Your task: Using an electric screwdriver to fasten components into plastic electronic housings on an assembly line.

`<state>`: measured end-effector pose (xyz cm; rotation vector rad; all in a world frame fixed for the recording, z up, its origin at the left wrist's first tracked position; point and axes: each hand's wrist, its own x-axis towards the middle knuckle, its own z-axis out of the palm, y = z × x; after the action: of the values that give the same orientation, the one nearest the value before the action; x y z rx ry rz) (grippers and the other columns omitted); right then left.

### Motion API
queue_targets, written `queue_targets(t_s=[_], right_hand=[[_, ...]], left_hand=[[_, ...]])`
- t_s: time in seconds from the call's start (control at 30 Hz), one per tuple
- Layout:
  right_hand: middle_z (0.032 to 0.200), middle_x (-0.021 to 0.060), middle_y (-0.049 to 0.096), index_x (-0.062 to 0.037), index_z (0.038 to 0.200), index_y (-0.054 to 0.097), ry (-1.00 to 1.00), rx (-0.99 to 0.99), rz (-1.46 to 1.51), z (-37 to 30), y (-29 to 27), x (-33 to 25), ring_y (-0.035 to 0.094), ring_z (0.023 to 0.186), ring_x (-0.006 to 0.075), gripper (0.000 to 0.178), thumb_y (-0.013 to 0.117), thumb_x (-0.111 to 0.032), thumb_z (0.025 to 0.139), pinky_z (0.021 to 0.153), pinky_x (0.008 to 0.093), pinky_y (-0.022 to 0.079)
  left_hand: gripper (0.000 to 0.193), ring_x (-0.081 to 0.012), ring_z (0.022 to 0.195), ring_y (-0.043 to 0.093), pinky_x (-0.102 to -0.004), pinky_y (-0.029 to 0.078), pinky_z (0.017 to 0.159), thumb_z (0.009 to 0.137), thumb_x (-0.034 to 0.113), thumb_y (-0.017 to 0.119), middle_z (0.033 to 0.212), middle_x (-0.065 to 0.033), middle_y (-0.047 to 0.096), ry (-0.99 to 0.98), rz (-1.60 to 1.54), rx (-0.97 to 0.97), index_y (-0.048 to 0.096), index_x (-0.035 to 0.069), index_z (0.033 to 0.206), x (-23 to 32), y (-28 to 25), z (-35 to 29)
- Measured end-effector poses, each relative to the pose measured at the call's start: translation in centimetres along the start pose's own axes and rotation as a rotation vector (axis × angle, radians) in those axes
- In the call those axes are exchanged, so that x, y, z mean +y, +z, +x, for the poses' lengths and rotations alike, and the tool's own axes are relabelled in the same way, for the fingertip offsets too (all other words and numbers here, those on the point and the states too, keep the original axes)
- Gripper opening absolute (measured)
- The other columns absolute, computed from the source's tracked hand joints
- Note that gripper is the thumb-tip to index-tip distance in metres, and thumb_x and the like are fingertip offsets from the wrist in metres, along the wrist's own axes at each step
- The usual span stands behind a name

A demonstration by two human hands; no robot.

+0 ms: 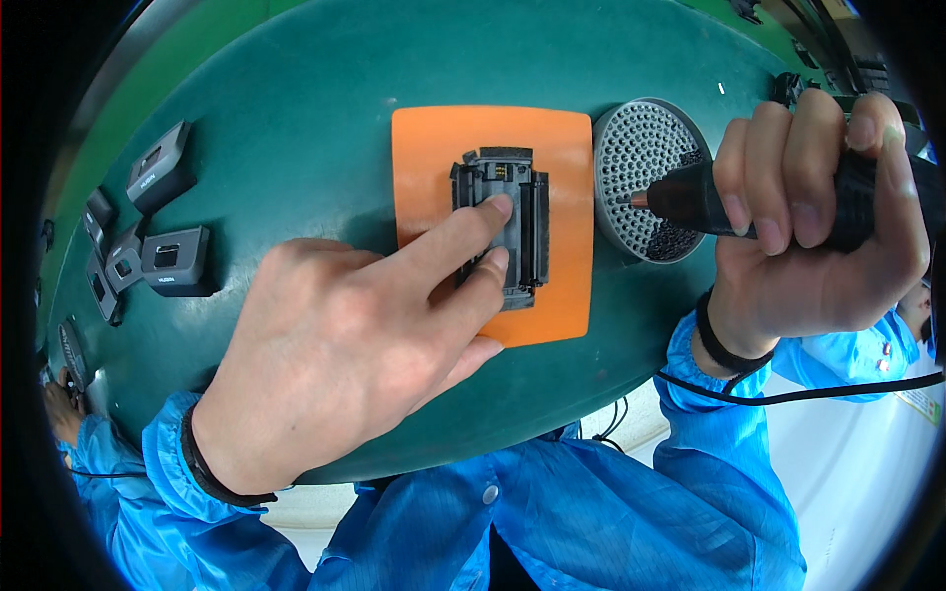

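A black plastic housing [533, 227] with a rectangular frame lies on an orange mat [562, 320] in the middle. My left hand [350, 340] reaches over it from the lower left; its index and middle fingertips press on the housing, and the thumb is partly hidden at its lower end. My right hand [803, 231] is closed around a black electric screwdriver [690, 197], held nearly level. The copper-coloured tip points left, over a round grey screw tray [603, 212]. The tray has a plate full of small holes, with dark screws gathered at its right side.
Several dark grey plastic covers [177, 258] with square openings lie on the green table [296, 89] at the left. A black cable [818, 398] runs past my right wrist. Another person's hand [64, 409] shows at the far left, and a blue sleeve [847, 362] at the right.
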<state>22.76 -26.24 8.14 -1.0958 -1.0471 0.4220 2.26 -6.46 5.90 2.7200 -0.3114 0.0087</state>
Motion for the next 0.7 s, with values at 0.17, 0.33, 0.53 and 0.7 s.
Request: queue_targets(t_s=[0.17, 0.33, 0.53, 0.7], right_hand=[[0.064, 0.0000, 0.042, -0.0058, 0.108, 0.053, 0.024, 0.020, 0.007, -0.3, 0.3, 0.4, 0.039, 0.049, 0.0105, 0.027, 0.037, -0.027, 0.106, 0.050, 0.0299, 0.040], [0.062, -0.0008, 0.038, -0.0072, 0.104, 0.049, 0.005, 0.155, 0.048, -0.8, 1.9, 0.3, 0.035, 0.048, 0.0104, 0.023, 0.038, -0.027, 0.106, 0.048, 0.0289, 0.036], [0.061, -0.0006, 0.037, -0.0093, 0.104, 0.046, -0.007, 0.212, 0.041, -0.9, 2.2, 0.8, 0.034, 0.048, 0.0098, 0.018, 0.041, -0.027, 0.107, 0.048, 0.0285, 0.036], [0.062, -0.0009, 0.037, -0.0089, 0.104, 0.047, 0.005, 0.220, 0.025, -0.8, 2.5, 0.3, 0.033, 0.048, 0.0092, 0.019, 0.041, -0.026, 0.107, 0.049, 0.0286, 0.036]], left_hand=[[0.042, -0.0181, 0.073, 0.074, -0.0311, 0.058, 0.058, 0.076, 0.033, 0.086, 0.134, -0.0069, 0.070, -0.004, -0.012, 0.010, 0.077, 0.005, 0.106, -0.1, 0.0, 0.1], [0.042, -0.0190, 0.069, 0.071, -0.0317, 0.057, 0.058, 0.074, 0.032, 0.086, 0.134, -0.0067, 0.069, 0.025, 0.007, -0.002, 0.076, 0.005, 0.105, 0.4, -0.5, 0.1], [0.043, -0.0184, 0.069, 0.070, -0.0315, 0.057, 0.060, 0.075, 0.033, 0.085, 0.136, -0.0043, 0.067, 0.020, 0.015, -0.017, 0.073, 0.007, 0.108, 0.0, 0.0, 0.2], [0.042, -0.0181, 0.068, 0.069, -0.0307, 0.055, 0.059, 0.075, 0.033, 0.085, 0.135, -0.0027, 0.067, 0.007, 0.049, -0.055, 0.072, 0.007, 0.106, 0.1, -0.3, 0.2]])
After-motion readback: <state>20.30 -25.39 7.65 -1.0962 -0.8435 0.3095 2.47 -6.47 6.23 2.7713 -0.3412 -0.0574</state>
